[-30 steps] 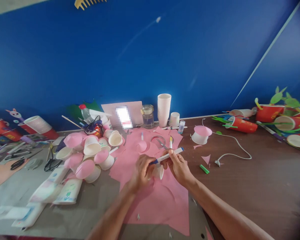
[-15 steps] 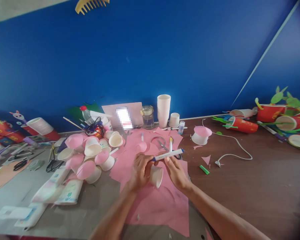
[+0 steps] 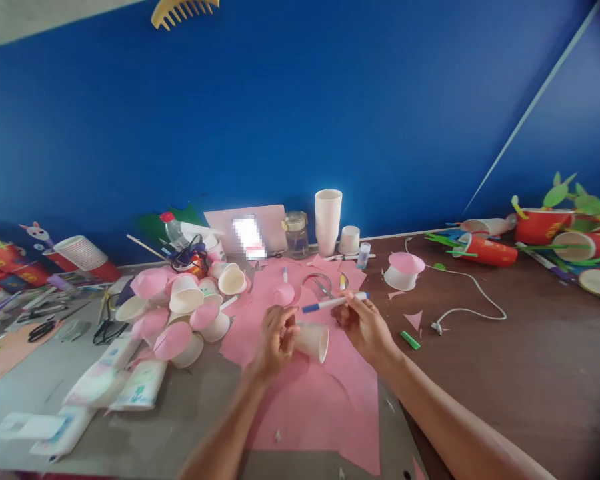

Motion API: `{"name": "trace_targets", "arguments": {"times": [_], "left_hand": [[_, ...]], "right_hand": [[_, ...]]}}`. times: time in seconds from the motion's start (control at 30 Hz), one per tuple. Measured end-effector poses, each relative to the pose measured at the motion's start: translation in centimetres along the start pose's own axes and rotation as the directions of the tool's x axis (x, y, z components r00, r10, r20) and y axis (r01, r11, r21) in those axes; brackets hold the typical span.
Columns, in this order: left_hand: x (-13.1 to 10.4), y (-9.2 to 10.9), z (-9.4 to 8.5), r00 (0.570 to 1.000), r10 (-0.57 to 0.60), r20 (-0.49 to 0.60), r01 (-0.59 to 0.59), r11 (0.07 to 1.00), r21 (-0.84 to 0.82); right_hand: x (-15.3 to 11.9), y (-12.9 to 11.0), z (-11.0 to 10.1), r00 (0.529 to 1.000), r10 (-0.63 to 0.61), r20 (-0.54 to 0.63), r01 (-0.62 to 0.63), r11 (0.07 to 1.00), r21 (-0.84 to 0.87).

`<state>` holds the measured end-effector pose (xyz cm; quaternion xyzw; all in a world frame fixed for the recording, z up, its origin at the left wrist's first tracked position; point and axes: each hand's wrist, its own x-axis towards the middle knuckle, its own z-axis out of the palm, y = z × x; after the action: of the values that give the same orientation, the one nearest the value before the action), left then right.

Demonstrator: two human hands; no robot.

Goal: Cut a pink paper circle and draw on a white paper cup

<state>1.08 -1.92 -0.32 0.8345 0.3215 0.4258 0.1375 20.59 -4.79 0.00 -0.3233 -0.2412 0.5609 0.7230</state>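
Head view: pinching a blue-and-white marker (image 3: pixel 331 303) snugly in the fingers of the right hand (image 3: pixel 367 327), with one blue end toward the left. Holding a white cup (image 3: pixel 313 341) on its side in the left hand (image 3: pixel 274 341), with fingers curled round the closed end, over the pink paper (image 3: pixel 320 413). Seemingly done: pink tops (image 3: pixel 173 340) on some cups at the left of the desk (image 3: pixel 170 427), and on a lone cup (image 3: pixel 400 280) at the right. Seemingly left: the held cup, without any pink top, and the tall stack (image 3: pixel 328 223) of plain cups. Cannot tell about pen marks: too small to see.
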Motion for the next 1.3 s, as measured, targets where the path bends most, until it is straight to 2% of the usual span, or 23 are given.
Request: {"name": "trace_targets", "arguments": {"times": [0.07,0.17,0.3,0.43,0.53,0.6,0.67,0.77,0.87,0.93,1.03,1.1,1.17,1.3], "left_hand": [[0.0,-0.5,-0.1,0.997,-0.07,-0.045,0.071,0.997,0.023],[0.0,-1.8,-0.2,0.986,-0.131,-0.106,0.141,0.986,0.092],[0.3,-3.7,-0.2,0.966,-0.216,-0.14,0.24,0.953,0.185],[0.2,-5.4,-0.3,0.967,-0.225,-0.115,0.248,0.934,0.256],[0.0,-6.0,-0.1,0.975,-0.22,-0.045,0.223,0.923,0.313],[-0.2,-6.1,0.2,0.97,-0.243,0.009,0.222,0.899,0.378],[-0.4,-6.0,0.6,0.954,-0.295,0.052,0.243,0.863,0.444],[-0.5,-5.8,1.0,0.934,-0.343,0.1,0.256,0.838,0.482],[-0.3,-5.7,1.0,0.937,-0.329,0.118,0.237,0.847,0.476],[-0.1,-5.6,0.9,0.952,-0.292,0.086,0.225,0.866,0.447],[0.3,-5.3,0.5,0.98,-0.2,-0.013,0.194,0.93,0.311],[0.4,-4.9,0.2,0.984,-0.171,-0.041,0.176,0.964,0.201],[0.3,-4.3,0.1,0.983,-0.183,-0.005,0.182,0.976,0.122],[-0.1,-2.8,0.3,0.973,-0.187,0.135,0.191,0.981,-0.019]], "right_hand": [[0.8,-0.7,-0.8,0.998,-0.065,-0.017,0.065,0.998,0.004],[1.9,-1.3,-2.1,0.98,-0.197,0.002,0.196,0.975,-0.106],[2.6,-1.0,-3.5,0.951,-0.305,-0.042,0.259,0.866,-0.428],[2.3,-0.1,-3.9,0.934,-0.358,0.01,0.266,0.675,-0.688],[2.1,0.5,-3.8,0.916,-0.369,0.158,0.344,0.519,-0.782],[2.0,0.8,-3.8,0.877,-0.371,0.305,0.442,0.374,-0.815],[2.0,1.1,-3.8,0.819,-0.375,0.434,0.533,0.219,-0.818],[2.2,1.6,-4.0,0.763,-0.399,0.509,0.58,0.073,-0.811],[2.4,1.9,-4.3,0.748,-0.416,0.517,0.573,0.013,-0.82],[2.5,2.2,-4.4,0.738,-0.398,0.545,0.589,-0.016,-0.808],[2.5,2.7,-4.3,0.71,-0.358,0.606,0.626,-0.071,-0.776],[2.3,3.0,-4.1,0.69,-0.342,0.638,0.642,-0.119,-0.758],[2.1,3.0,-3.6,0.679,-0.321,0.66,0.647,-0.163,-0.745],[1.6,2.2,-2.5,0.687,-0.282,0.67,0.638,-0.207,-0.742]]}}
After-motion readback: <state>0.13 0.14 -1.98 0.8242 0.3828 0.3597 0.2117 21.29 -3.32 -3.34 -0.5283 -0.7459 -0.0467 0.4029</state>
